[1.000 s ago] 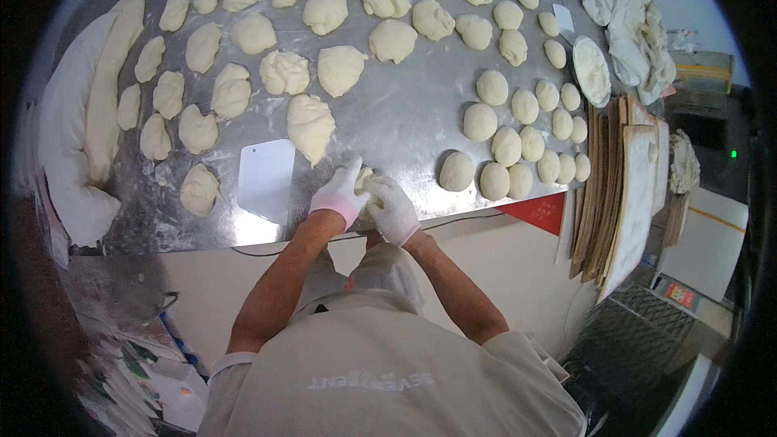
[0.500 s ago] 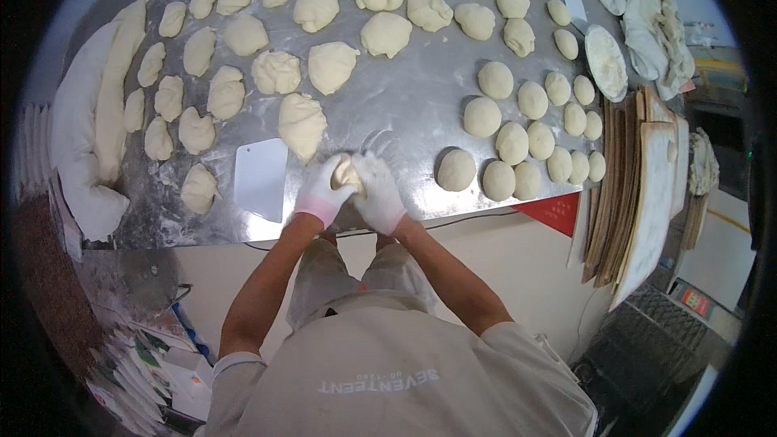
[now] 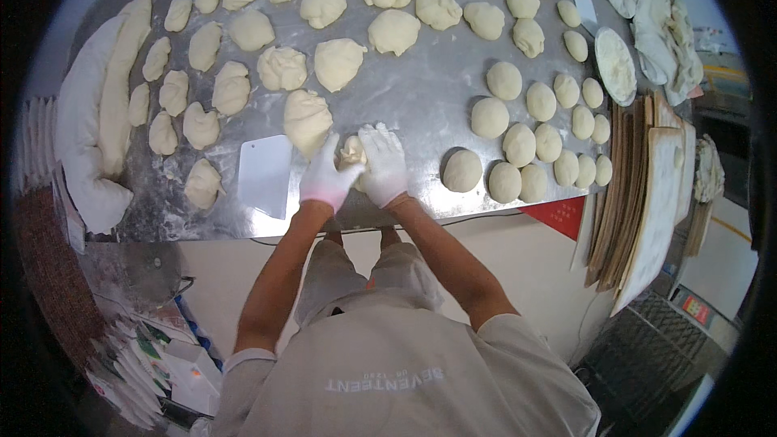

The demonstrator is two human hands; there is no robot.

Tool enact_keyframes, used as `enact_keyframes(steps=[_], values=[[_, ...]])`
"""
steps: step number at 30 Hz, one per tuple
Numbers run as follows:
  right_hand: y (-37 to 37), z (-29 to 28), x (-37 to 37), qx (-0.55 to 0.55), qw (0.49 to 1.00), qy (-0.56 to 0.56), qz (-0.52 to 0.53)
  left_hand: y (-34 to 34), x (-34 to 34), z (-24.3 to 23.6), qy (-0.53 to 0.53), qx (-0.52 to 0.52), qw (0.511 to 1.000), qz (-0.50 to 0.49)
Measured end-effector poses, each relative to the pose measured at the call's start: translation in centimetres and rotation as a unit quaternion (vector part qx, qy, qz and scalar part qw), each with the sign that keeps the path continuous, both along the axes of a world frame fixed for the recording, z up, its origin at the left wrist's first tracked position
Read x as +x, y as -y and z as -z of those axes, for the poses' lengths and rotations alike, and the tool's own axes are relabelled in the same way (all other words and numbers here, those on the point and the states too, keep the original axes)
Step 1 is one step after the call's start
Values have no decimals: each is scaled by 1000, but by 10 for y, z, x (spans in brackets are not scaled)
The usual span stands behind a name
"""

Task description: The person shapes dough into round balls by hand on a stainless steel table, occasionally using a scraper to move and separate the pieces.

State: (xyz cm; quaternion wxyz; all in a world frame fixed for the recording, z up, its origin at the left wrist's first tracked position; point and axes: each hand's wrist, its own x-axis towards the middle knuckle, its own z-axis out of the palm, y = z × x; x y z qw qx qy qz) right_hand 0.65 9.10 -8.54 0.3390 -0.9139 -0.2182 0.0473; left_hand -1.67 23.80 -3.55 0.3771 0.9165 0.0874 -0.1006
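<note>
On the metal table near its front edge, my two white-gloved hands work a small piece of dough [image 3: 352, 151]. My left hand [image 3: 328, 174] curls around the left side of it, thumb laid across toward the right. Against its other side presses my right hand [image 3: 384, 163], palm down, fingers stretched out and pointing away from me. The gloves hide part of the dough. Just beyond my left hand lies a larger, rough lump of dough [image 3: 307, 121]. A white flat scraper [image 3: 265, 176] rests left of my left hand.
Rough dough pieces [image 3: 282, 69] spread over the table's left and far parts. Smooth round dough balls [image 3: 463, 171] sit at the right. A long dough roll [image 3: 125, 81] lies beside white cloth at the left edge. A flour dish [image 3: 616, 67] and stacked boards [image 3: 639, 194] stand right.
My right hand's fingers have straightened and moved forward along the dough, and its blur is gone. My left hand stays at the dough's left side. The whole view has shifted slightly.
</note>
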Motion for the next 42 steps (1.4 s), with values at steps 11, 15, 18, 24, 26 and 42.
enact_keyframes(steps=[11, 15, 18, 24, 26, 42], values=[[-4, 2, 3, 24, 998, 60, -22, -1, -13, 37, 28, -124, 987, -100], [12, -23, 9, 58, 992, -70, -83, 3, -27, 31, 23, 77, 997, -7], [19, -13, -2, 3, 997, -16, -82, 15, -39, 23, 6, -95, 994, -62], [6, -19, -4, 232, 953, -186, -63, 5, -27, 62, -24, -140, 983, -116], [5, -31, 5, 132, 962, -215, -106, 2, -48, 61, 105, -139, 985, -15], [19, -10, -8, 42, 997, -4, -61, 24, -31, 25, -59, -165, 981, -84]])
